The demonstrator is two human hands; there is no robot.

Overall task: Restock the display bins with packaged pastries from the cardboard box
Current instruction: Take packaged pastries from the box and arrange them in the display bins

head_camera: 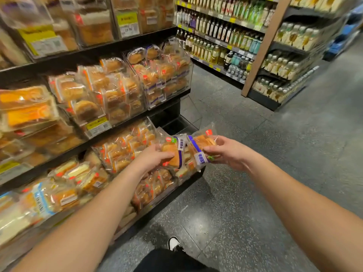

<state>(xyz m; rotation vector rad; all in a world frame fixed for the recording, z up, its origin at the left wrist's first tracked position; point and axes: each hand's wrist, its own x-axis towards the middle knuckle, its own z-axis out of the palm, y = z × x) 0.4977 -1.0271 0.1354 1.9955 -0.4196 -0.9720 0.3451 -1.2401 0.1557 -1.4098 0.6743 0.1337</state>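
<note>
left hand (157,157) gripping pastry pack (172,152), right hand (228,152) gripping another pack (202,146)

The left hand (155,157) gripped a clear-wrapped pastry (172,152) with a purple band, and the right hand (225,152) pinched a second pastry pack (202,147) of the same kind just beside it. Both packs were held in front of the lower display bins (125,152), which were crowded with wrapped cakes on dark shelves (59,61). Across the speckled grey floor (255,203) stood racks of bottles (216,36), and a black-and-white shoe (173,244) showed below.
</note>
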